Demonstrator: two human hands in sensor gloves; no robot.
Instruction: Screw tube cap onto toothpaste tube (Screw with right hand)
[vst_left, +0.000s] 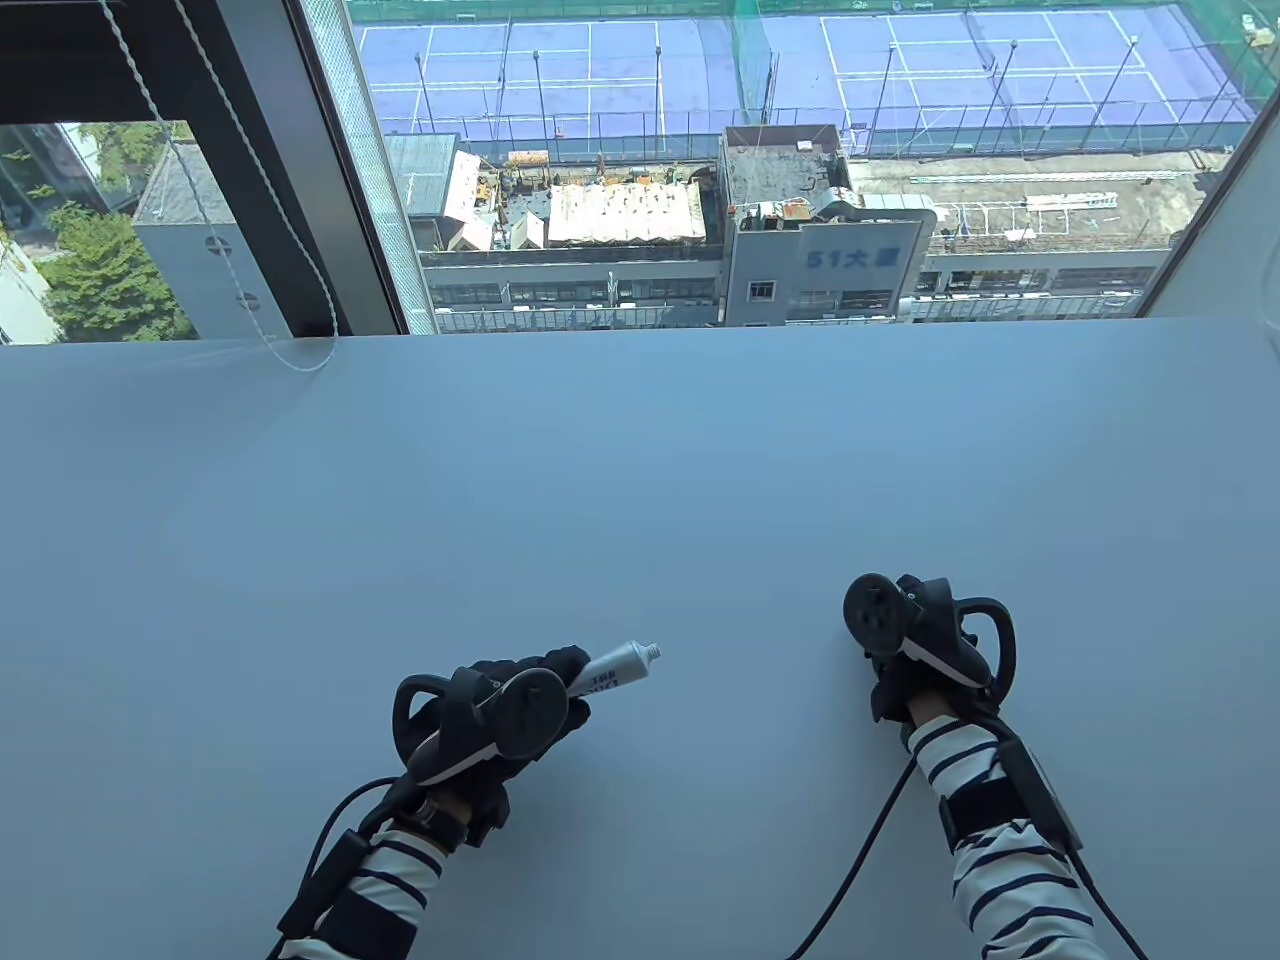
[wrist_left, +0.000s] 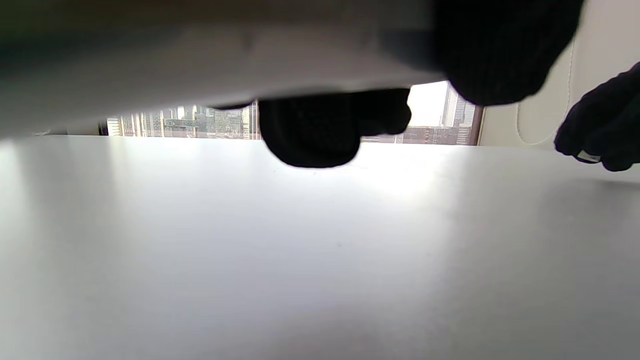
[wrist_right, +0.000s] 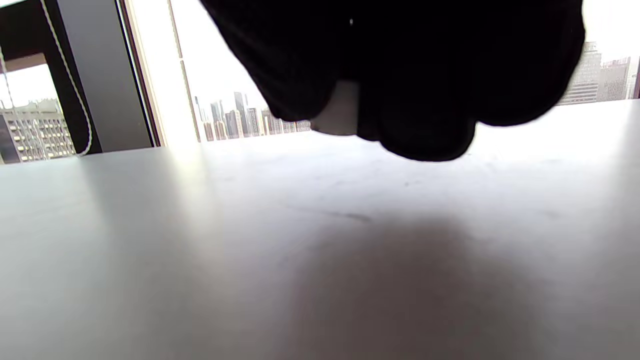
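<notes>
My left hand grips a white toothpaste tube near the table's front. The tube's open threaded nozzle points right and away from me, just above the table. In the left wrist view the tube is a blurred white band under my fingers. My right hand is low over the table to the right of the nozzle, well apart from it. In the right wrist view its fingers pinch a small white cap. The cap also shows in the left wrist view.
The white table ends at a window at the far edge. A blind cord loop lies on the table's far left. Black cables run from both wrists toward the front edge.
</notes>
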